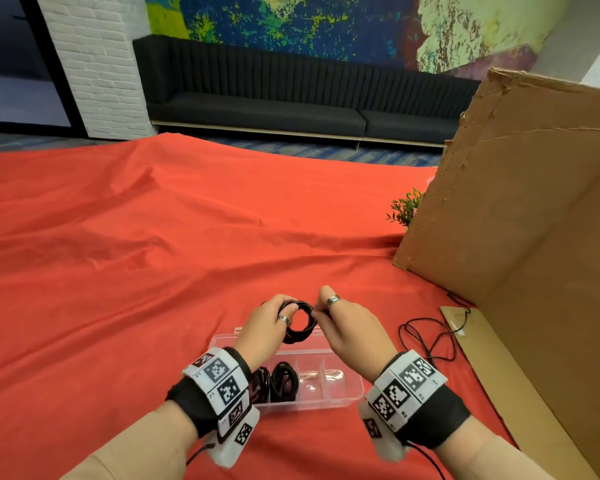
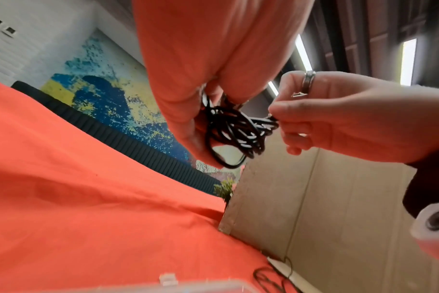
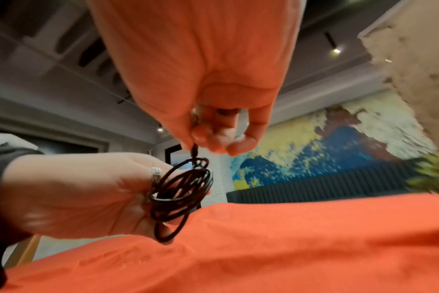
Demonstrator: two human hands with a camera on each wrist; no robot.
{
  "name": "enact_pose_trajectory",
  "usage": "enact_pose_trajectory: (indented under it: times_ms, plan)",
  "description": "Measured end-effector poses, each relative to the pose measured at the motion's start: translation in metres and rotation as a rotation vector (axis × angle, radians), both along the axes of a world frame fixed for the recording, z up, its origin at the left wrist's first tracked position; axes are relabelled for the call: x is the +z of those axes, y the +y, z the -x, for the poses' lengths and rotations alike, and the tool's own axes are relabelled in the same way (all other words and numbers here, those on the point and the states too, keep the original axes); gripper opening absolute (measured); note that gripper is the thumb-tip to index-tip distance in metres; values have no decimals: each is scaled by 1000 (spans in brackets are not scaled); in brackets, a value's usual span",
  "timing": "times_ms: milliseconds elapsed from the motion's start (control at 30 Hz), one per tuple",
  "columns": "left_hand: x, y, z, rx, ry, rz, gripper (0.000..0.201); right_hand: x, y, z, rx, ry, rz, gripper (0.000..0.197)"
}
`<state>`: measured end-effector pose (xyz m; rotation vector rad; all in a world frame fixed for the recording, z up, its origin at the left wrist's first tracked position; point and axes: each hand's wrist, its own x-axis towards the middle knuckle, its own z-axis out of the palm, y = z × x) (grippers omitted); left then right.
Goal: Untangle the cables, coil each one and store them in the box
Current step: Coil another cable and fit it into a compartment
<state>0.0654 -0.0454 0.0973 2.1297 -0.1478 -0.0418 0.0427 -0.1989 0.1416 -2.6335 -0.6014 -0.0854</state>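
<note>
A black cable wound into a small coil (image 1: 300, 323) hangs in the air above the far end of a clear plastic compartment box (image 1: 340, 396). My left hand (image 1: 274, 323) grips the coil's left side, fingers curled round the loops (image 2: 233, 134). My right hand (image 1: 329, 317) pinches the cable's end at the coil's right edge (image 3: 194, 150). Two coiled black cables (image 1: 278, 379) lie in the box's left compartments. Another black cable (image 1: 426, 337) lies loose and looped on the red cloth to the right.
A red cloth (image 1: 153, 254) covers the table. A tall cardboard sheet (image 1: 516, 220) stands at the right, its base under the loose cable's far end. A small green plant (image 1: 406, 207) sits behind the cardboard's edge. A dark sofa runs along the back wall.
</note>
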Motion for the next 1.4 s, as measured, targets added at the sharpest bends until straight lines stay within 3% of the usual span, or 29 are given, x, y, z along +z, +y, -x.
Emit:
enact_pose_trajectory:
  times_ms: [167, 233, 333, 500, 567, 667, 733, 800, 900, 1067, 1233, 1400]
  plan:
    - [-48, -27, 11, 76, 232, 125, 23, -57, -18, -2, -242, 327, -250, 6]
    - [-64, -38, 17, 107, 337, 223, 23, -74, -21, -3, -350, 414, -341, 16]
    - [-83, -52, 22, 153, 452, 302, 30, -94, -25, -4, -508, 555, -517, 15]
    - [-108, -63, 18, 221, 574, 356, 36, -114, -28, 1, -555, 709, -720, 11]
    - [-119, -63, 14, 215, 583, 361, 34, -120, -30, -1, -563, 651, -649, 11]
    - [-98, -58, 17, 110, 558, 322, 29, -126, -33, -8, -553, 532, -484, 19]
    - [-96, -51, 17, 47, 594, 252, 38, -128, -33, -12, -501, 480, -364, 22]
    - [-98, -44, 18, 25, 591, 124, 51, -132, -32, -14, -412, 441, -192, 16]
    - [-104, -38, 22, 24, 593, 71, 57, -134, -28, -12, -302, 399, 5, 4]
    - [-95, -34, 31, -109, 583, -35, 58, -133, -21, -12, -251, 331, 220, 20]
    - [-83, -22, 31, -176, 384, -267, 39, -123, -11, -10, -162, 269, 351, 20]
    - [-88, -18, 30, -229, 345, -400, 24, -123, 0, -8, -86, 210, 432, 20]
